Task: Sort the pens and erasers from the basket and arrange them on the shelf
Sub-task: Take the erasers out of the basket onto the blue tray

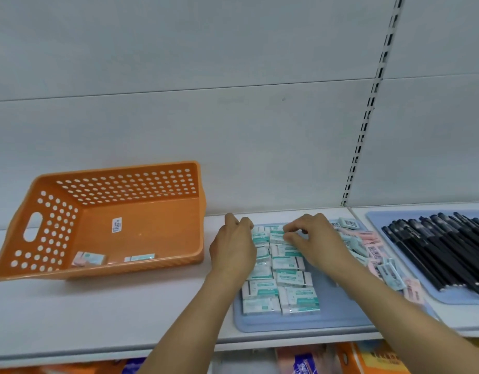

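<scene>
Nearly done. Pens (448, 252) laid out on tray far R of right hand (317, 245). Erasers (282, 282) in rows betw. hands; both hands, incl. left hand (234, 245), pinch back-row erasers. Basket (103, 220), L of left hand: approx. 2 erasers left (88, 258).

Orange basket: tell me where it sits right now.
In the head view the orange basket sits on the left of the white shelf, left of the blue tray of erasers.
</scene>
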Available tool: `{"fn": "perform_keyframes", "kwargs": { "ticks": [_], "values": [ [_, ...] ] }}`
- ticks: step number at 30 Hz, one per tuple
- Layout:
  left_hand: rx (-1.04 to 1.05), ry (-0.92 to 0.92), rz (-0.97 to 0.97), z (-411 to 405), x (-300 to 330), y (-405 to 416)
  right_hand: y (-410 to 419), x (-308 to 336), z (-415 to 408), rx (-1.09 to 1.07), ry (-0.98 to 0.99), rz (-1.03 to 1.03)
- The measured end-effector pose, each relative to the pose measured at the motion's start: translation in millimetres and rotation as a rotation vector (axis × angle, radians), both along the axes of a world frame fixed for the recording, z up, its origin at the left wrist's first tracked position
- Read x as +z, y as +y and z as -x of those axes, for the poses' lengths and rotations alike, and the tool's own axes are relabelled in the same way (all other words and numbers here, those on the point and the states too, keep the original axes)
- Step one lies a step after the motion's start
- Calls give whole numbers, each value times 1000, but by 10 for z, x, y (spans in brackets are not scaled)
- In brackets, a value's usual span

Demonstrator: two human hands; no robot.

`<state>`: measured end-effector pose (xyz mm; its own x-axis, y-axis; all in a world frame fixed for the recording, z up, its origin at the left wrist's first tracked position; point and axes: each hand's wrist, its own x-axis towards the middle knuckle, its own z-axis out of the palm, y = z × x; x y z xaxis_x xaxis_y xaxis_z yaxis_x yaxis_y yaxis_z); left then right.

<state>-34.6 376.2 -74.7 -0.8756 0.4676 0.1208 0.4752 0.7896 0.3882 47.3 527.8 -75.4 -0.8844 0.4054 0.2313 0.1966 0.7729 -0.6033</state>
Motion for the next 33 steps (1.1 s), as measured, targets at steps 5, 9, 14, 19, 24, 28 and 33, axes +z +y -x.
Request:
{"fn": "perform_keyframes", "kwargs": {
  "ticks": [5, 9, 14, 19, 24, 28, 33],
  "values": [
    [-216, 175, -95, -275, 210, -243, -106, 64, 55, 28, 73, -146],
    [-416, 452, -349, -507, 537, -823, -323, 274, 148, 118, 233, -128],
    [60, 641, -385, 203, 868, -1914, -798, 621, 302, 245, 407, -179],
    [299, 501, -119, 942, 801, -2606, -1392, 851, 622, 549, 308, -283],
    [336, 335, -147, 1186, 594, -2847, -1730, 854, 1011, 627, -301, -687],
    [383, 147, -292, 1272, 463, -2941, -1820, 771, 1149, 606, -556, -979],
    [331, 104, -472, 1220, 412, -2997, -1852, 711, 1240, 632, -647, -953]
  ]
}}
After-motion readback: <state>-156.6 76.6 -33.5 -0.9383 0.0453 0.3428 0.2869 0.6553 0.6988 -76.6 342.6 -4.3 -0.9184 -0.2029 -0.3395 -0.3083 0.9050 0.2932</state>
